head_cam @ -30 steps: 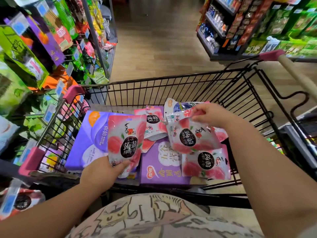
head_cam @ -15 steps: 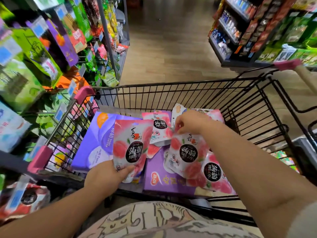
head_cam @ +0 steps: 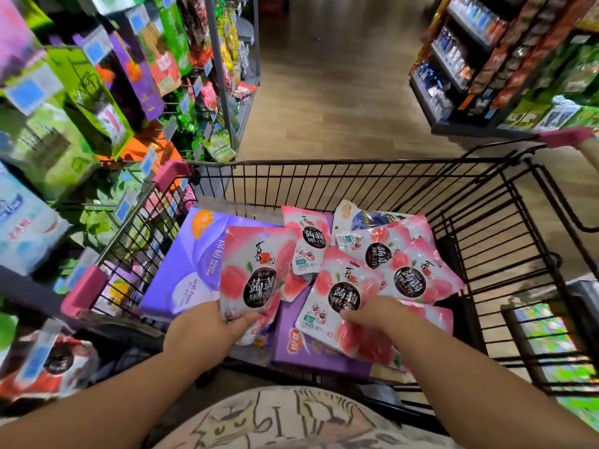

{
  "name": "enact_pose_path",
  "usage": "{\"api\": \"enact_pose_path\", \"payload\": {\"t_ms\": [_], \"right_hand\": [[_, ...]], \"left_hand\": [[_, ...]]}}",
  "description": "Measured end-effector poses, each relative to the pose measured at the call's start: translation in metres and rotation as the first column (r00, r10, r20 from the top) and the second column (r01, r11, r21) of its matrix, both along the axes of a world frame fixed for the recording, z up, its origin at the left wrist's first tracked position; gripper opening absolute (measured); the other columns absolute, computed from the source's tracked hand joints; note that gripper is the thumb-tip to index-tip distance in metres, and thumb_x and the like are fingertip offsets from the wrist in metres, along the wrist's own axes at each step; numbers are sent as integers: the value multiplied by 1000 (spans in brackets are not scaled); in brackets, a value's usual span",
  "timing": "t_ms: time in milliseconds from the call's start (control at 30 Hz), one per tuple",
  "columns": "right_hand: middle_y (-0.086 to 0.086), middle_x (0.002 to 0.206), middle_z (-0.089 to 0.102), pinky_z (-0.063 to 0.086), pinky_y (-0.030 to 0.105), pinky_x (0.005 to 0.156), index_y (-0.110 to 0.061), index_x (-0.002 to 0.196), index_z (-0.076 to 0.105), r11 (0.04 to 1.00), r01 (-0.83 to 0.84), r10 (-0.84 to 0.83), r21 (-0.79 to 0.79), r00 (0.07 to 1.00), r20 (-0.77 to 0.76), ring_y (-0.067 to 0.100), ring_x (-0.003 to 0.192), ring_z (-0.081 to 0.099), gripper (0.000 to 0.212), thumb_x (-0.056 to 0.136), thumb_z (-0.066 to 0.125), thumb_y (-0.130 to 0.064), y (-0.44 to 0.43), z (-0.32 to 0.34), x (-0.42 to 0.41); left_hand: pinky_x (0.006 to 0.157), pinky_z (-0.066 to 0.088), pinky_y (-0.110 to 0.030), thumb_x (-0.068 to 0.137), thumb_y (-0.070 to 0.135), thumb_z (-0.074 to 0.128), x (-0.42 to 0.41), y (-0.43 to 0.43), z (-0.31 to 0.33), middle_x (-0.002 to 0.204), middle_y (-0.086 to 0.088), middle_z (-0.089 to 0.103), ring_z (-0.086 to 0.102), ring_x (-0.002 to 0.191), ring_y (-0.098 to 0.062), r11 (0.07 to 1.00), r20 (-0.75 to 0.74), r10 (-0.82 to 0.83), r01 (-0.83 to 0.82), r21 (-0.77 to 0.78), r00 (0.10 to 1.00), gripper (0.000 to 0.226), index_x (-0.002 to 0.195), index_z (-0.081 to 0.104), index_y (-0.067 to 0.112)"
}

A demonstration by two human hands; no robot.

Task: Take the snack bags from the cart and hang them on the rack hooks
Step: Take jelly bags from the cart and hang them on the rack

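Above left grip (head_cam: 207, 332), pinched snack bag (head_cam: 256, 273) stands upright.

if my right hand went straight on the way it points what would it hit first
The right hand touches the near pink bag; sliding on up-left, it would probably meet the upright pink bag in the left hand, though depth is unclear.

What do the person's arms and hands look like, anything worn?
Both forearms are bare, with no sleeves in view. The left hand and right hand are ungloved; no watch, rings or bands visible. The shirt below is cream with dark line drawings.
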State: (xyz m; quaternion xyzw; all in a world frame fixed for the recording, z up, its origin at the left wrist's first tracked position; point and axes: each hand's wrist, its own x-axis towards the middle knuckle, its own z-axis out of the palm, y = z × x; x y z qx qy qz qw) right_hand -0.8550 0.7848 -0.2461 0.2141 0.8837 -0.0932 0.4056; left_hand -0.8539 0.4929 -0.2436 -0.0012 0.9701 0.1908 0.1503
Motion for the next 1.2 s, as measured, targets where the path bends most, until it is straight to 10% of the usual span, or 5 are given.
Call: {"api": "enact_pose_path", "payload": {"t_ms": [200,333,567,800,1200], "right_hand": [[19,61,66,51,30,49,4,96,59,809,525,-512,-264,850,122,25,37,56,53,84,71,-46,-13,-23,10],[19,74,68,48,30,44,-12,119,16,737,603,-633,-306,774,2,25,43,59,90,69,86,-35,-29,-39,16],[15,92,68,57,42,59,-17,123,12,555,680,-806,-480,582,-108,31,76,67,102,60,93,-20,-36,-50,13],[12,75,69,48,25,51,-3,88,63,309,660,-892,-685,450,31,23,58,61,39,60,90,-13,-22,-50,6],[15,83,75,61,42,55,-2,108,60,14,392,-845,-920,497,199,25,67,73,22,87,64,-1,-20,29,-10]], "left_hand": [[63,40,-28,72,80,49,3,1,4,85,0,67,65,92,-24,1000,10,6,-6,10,1000,59,98,68,31],[61,40,-28,72,80,49,6,0,8,80,0,65,65,90,-23,1000,9,5,-5,12,1000,55,93,69,33],[60,38,-28,72,80,49,7,-3,8,72,5,54,64,89,-22,999,17,6,-7,38,1000,45,83,64,39],[61,38,-28,73,80,48,7,-4,3,94,0,71,65,93,-22,1000,-25,19,-19,5,1000,58,99,68,32],[71,42,-29,71,62,72,1,-8,18,79,-4,67,63,89,-26,844,139,315,-344,412,939,42,78,65,21]]}}
